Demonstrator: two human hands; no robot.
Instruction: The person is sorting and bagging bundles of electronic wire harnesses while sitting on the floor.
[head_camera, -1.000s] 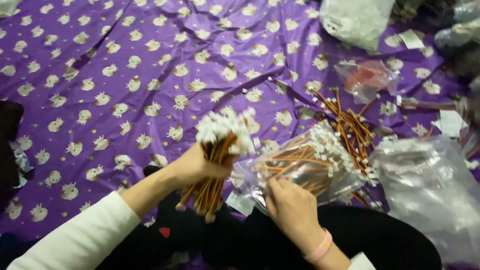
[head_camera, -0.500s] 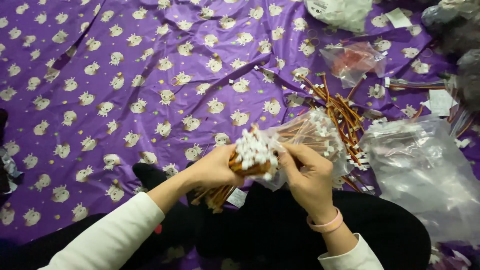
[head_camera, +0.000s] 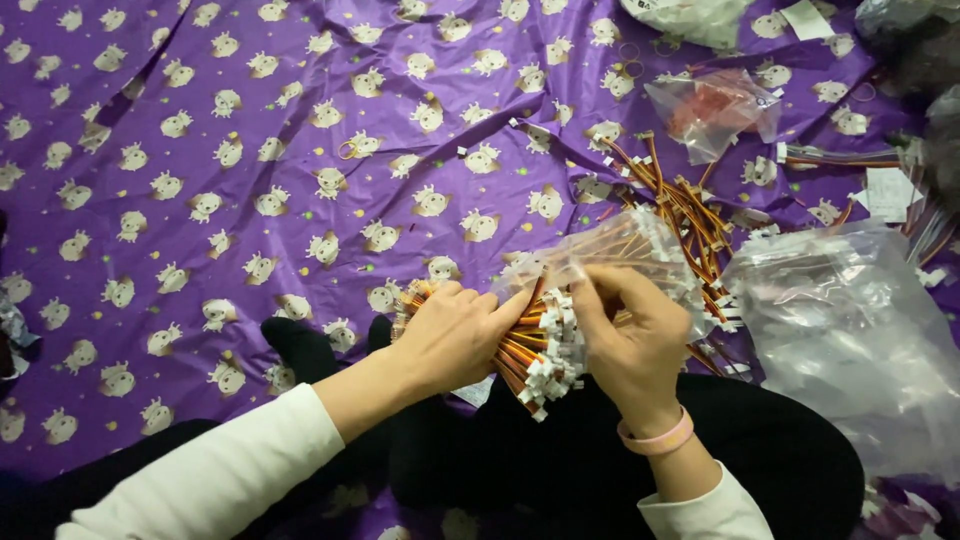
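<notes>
Head view, looking down onto the lap. Bundle (head_camera: 520, 345) of short orange-and-red wires with white plug ends, gripped between both hands just above the dark trousers (head_camera: 760, 450). Long axis running slantwise: far ends poking out past the knuckles of the left hand (head_camera: 455, 335) toward upper left, white plugs clustered at lower right, under the fingertips of the right hand (head_camera: 630, 335). Plugs fanned a little, pointing down and toward the body.

Left hand palm down, wrist straight, forearm in a white sleeve (head_camera: 215, 475) coming in from lower left. Fingers curled tight around the middle of the bundle, pressed together, thumb side toward the plugs.

Right hand back up, wrist bent inward, pink band (head_camera: 657, 440) round it. Fingers bent and close together, tips pressed onto the wires just beside the plugs; thumb hidden, so exact pinch unclear.

Just beyond the right fingers, a clear bag (head_camera: 615, 250) holding more of the same wires, touching the bundle's upper side. Further beyond, loose wires (head_camera: 690, 205) scattered on the purple patterned cloth (head_camera: 250, 150). To the outside of the right hand, a larger crumpled plastic bag (head_camera: 850, 320). Well past the fingertips, a small bag with red contents (head_camera: 715, 110).
</notes>
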